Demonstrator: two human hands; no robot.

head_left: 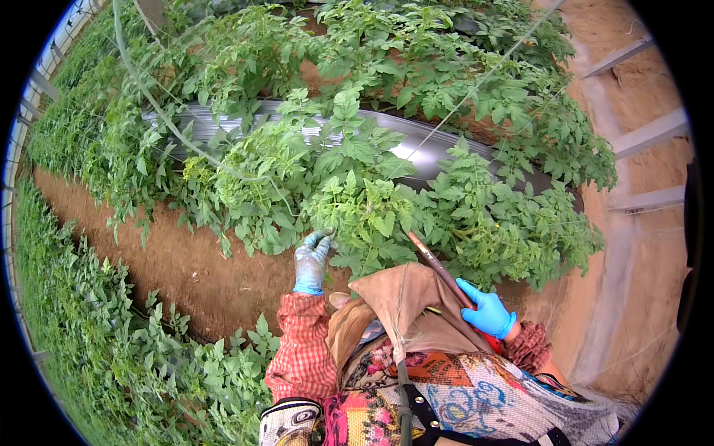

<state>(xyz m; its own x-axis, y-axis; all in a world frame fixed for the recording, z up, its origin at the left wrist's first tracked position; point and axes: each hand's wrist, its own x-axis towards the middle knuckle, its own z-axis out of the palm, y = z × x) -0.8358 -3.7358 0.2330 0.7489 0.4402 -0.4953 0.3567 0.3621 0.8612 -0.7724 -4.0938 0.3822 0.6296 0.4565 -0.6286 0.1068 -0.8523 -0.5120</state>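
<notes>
Greenhouse interior, seen from above. Largest feature: a long raised bed of tomato plants [357, 171] running across the upper and middle view, dense green foliage over silvery plastic mulch [424, 145] that shows through in a shiny band along the row. Support strings [476, 85] slant up from the plants toward the top edge; a thin curved hoop or line [160, 111] arcs across the left of the row. Bare reddish-brown soil path [171, 260] between this bed and a second band of leafy plants [111, 349] along the lower left. On the right, pale sandy ground with grey structural bars [647, 134]. Person stands at the near edge of the bed, wearing a brown apron pouch [401, 297] and patterned clothing; red checked sleeve on the left arm. Left hand [311, 260], in a soiled blue glove, reaches into the nearest plant; its fingers are curled at a small shoot or leaf stem [329, 233] at the foliage edge, seemingly pinching it, though the grip itself is too small to confirm. Right hand [487, 312], in a clean blue glove, is closed around the lower end of a thin reddish-brown stick [435, 264] that points up and left toward the same plant. Progress, as a judgement: work is mid-row at this one plant; no cut pieces visible on the soil, and nothing tells apart handled and unhandled plants, so what is done cannot be read.
</notes>
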